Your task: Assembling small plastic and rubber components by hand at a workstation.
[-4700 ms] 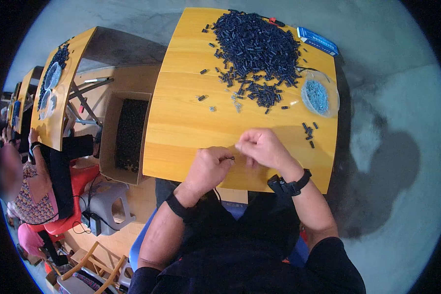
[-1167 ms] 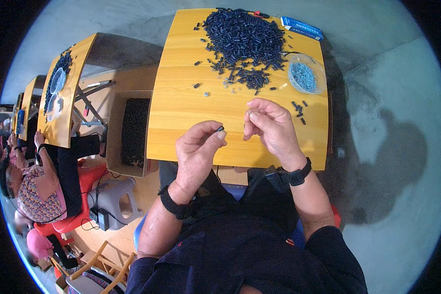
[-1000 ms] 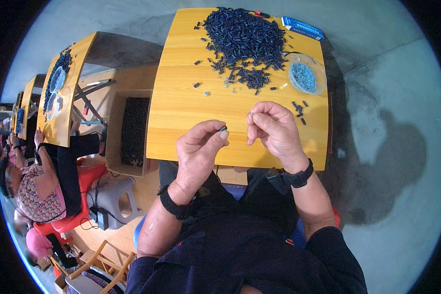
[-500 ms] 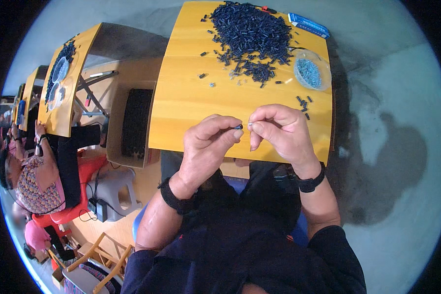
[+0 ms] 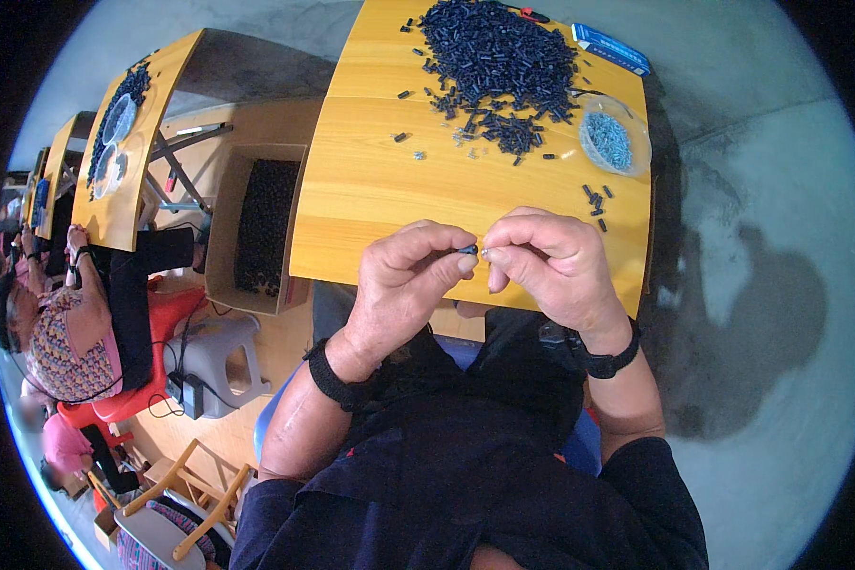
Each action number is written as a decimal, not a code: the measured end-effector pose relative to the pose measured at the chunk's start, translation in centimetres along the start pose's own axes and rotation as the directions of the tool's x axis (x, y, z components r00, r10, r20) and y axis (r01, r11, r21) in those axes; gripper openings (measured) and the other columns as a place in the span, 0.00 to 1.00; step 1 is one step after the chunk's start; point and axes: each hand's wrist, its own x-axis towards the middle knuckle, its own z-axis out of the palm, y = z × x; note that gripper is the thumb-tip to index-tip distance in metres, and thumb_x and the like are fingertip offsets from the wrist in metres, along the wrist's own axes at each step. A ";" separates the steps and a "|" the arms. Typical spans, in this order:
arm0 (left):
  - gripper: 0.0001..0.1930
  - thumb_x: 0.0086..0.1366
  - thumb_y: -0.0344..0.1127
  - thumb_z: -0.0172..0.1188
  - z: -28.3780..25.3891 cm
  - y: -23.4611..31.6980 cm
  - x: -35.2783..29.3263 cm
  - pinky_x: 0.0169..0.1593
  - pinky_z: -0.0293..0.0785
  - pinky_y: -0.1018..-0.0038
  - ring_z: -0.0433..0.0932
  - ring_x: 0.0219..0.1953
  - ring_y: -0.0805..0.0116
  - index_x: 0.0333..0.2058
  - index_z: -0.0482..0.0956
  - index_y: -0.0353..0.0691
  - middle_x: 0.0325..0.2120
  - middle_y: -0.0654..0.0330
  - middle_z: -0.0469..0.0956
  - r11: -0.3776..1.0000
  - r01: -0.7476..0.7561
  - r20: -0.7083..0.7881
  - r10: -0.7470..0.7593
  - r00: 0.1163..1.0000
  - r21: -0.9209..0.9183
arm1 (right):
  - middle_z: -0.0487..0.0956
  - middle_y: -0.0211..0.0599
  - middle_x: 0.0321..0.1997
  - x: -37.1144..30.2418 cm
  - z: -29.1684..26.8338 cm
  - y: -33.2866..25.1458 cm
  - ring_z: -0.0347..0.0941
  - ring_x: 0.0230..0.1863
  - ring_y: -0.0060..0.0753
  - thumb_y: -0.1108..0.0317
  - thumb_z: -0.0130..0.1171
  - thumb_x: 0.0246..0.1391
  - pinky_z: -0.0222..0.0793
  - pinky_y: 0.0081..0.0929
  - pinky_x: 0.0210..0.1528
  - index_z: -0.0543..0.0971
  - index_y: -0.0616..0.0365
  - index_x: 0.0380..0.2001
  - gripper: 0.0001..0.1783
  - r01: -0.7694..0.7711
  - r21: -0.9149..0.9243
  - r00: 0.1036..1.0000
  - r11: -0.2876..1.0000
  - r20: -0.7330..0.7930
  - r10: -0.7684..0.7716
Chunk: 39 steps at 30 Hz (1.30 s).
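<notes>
Between the thumb and forefinger of my left hand (image 5: 404,271) is a small dark cylindrical piece (image 5: 467,250), its end pointing right. My right hand (image 5: 559,264) pinches a tiny silvery part (image 5: 485,255), mostly covered by the fingertips. The two parts are held end to end just above the near edge of the yellow table (image 5: 370,204); whether they touch, I cannot tell. Farther back lies a large heap of similar dark pieces (image 5: 499,62). A clear plastic bowl (image 5: 640,152) at the right holds many small bluish-silver parts (image 5: 608,141).
Several loose dark pieces (image 5: 596,201) lie before the bowl. A blue-and-white box (image 5: 610,49) rests at the far right edge. Left of the table stands a cardboard box (image 5: 223,252) of dark pieces. Another person (image 5: 76,332) sits at a neighbouring table; a grey stool (image 5: 218,366) stands between us.
My right hand's fingertips have come slightly closer to the dark piece in my left hand. Both hands keep their pinch. The whole view has shifted a little.
</notes>
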 end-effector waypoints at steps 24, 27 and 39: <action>0.06 0.59 0.25 0.62 -0.7 0.6 0.6 0.31 0.72 0.78 0.75 0.27 0.74 0.36 0.81 0.33 0.26 0.59 0.77 0.982 -0.021 0.080 0.006 0.997 0.187 | 0.76 0.36 0.26 0.9 -0.1 0.6 0.76 0.24 0.26 0.80 0.59 0.51 0.69 0.21 0.26 0.79 0.63 0.32 0.04 0.020 -0.189 0.999 0.982 0.043 -0.012; 0.07 0.58 0.23 0.63 -0.7 1.1 0.7 0.30 0.74 0.78 0.76 0.27 0.74 0.37 0.81 0.33 0.27 0.59 0.77 0.967 -0.065 0.124 0.035 0.992 0.245 | 0.78 0.39 0.26 0.9 -0.4 0.8 0.76 0.25 0.33 0.79 0.61 0.49 0.70 0.25 0.26 0.79 0.63 0.32 0.05 0.117 -0.287 0.993 0.951 0.062 -0.104; 0.07 0.60 0.23 0.62 -0.5 0.7 0.5 0.33 0.78 0.80 0.80 0.30 0.74 0.38 0.81 0.31 0.31 0.58 0.81 0.986 0.157 0.080 -0.162 0.984 0.061 | 0.77 0.32 0.26 -0.2 0.7 1.2 0.73 0.24 0.19 0.80 0.62 0.49 0.67 0.18 0.24 0.79 0.63 0.31 0.04 -0.192 0.014 0.979 0.981 -0.072 0.193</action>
